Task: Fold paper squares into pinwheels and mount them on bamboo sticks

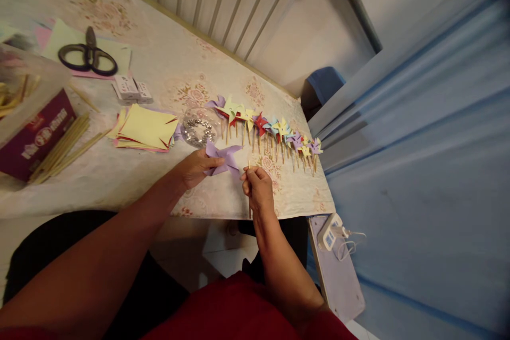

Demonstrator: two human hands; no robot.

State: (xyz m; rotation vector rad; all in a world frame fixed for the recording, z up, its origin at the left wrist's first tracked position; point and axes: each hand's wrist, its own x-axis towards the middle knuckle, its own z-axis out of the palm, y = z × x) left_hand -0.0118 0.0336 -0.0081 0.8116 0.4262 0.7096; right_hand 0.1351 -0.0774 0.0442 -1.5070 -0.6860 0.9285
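Observation:
Pinched in my left hand is a folded purple paper pinwheel, held above the table's front part. My right hand is closed around a thin wooden stick, upright, just right of the pinwheel and apart from it. A clear round dish of small shiny metal pins lies behind the left hand. Finished pinwheels on sticks stretch in a row from behind my hands toward the right, in purple, yellow, red, green and blue.
Left of my hands sit a stack of coloured paper, small white boxes and black-handled scissors on more paper. A purple box with loose sticks stands far left. Right are a power strip and a blue curtain.

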